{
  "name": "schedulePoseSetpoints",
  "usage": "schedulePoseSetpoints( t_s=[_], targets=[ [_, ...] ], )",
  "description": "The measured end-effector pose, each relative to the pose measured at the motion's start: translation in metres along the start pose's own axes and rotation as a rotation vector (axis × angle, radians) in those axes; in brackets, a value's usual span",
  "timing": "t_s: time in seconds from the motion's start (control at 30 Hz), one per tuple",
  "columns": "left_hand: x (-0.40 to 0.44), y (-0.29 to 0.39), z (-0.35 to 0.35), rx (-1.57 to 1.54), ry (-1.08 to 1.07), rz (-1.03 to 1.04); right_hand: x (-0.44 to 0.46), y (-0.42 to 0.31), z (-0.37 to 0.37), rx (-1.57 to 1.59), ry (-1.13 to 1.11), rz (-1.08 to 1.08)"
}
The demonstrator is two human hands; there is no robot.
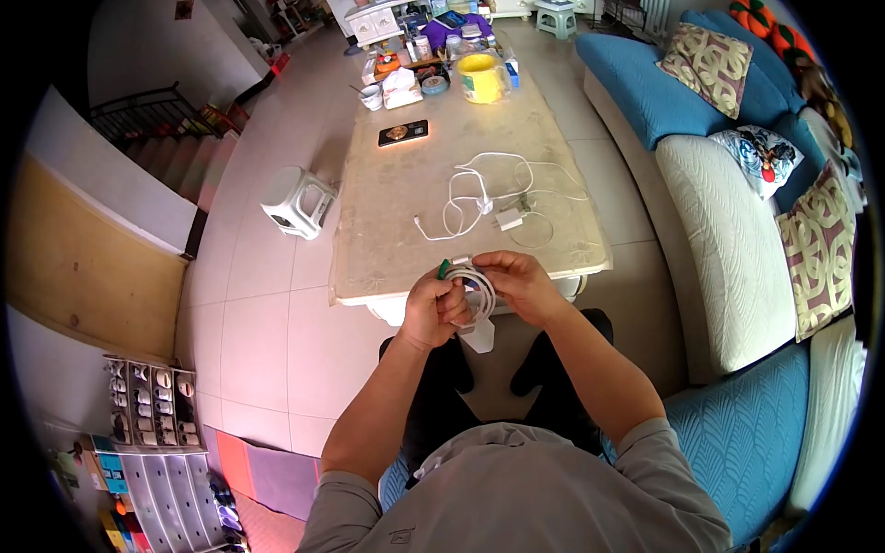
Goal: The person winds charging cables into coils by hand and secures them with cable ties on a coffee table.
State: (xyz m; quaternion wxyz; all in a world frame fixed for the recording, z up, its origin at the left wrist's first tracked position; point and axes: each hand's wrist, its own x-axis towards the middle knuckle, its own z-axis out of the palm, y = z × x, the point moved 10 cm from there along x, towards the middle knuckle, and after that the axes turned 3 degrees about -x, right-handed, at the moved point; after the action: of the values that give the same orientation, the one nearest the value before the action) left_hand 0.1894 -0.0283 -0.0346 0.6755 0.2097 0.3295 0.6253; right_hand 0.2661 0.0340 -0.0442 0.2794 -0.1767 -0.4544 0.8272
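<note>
A broad stretch of tiled floor [249,276] is seen at the left, bounded toward the right by a white stool [297,201], which is set just beside the left edge of the table [387,230]. The near edge of the table is met by both hands, held just at it. Farther right, a narrower strip of floor is enclosed between the table's long edge and the sofa [728,240].

The stool is boxy and plastic-looking, with an opening in its side. The table is covered by a beige, faintly mottled sheet, on which a flat dark phone [403,133], a loosely looped white cord [450,198] and a blocky charger [509,218] are laid. The sofa is dressed in quilted blue and textured off-white fabric.

The coiled cable [487,297] is held between the hands, above the lap. Its left side is gripped by the left hand [437,304], the fingers curled inward. It is pale and smooth, wound in several rounded turns, with a green band [443,269] at its upper left. Its upper right is pinched by the bent fingers of the right hand [521,284]; their exact contact cannot be told.
</note>
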Motion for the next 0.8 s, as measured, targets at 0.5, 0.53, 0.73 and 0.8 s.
schedulePoseSetpoints(
  t_s=[0.5, 0.53, 0.73, 0.8],
  targets=[
    [0.001, 0.006, 0.014, -0.005, -0.041, 0.031, 0.0, 0.0, 0.004, -0.038, -0.056, 0.041],
    [0.001, 0.006, 0.014, -0.003, -0.047, 0.028, 0.001, 0.004, 0.003, -0.054, -0.064, 0.065],
    [0.006, 0.0, 0.005, 0.027, -0.014, -0.009, 0.0, -0.004, 0.0, -0.146, 0.008, -0.005],
    [0.006, 0.003, 0.006, 0.089, 0.043, 0.017, 0.001, -0.008, -0.005, -0.118, 0.058, -0.09]
  ],
)
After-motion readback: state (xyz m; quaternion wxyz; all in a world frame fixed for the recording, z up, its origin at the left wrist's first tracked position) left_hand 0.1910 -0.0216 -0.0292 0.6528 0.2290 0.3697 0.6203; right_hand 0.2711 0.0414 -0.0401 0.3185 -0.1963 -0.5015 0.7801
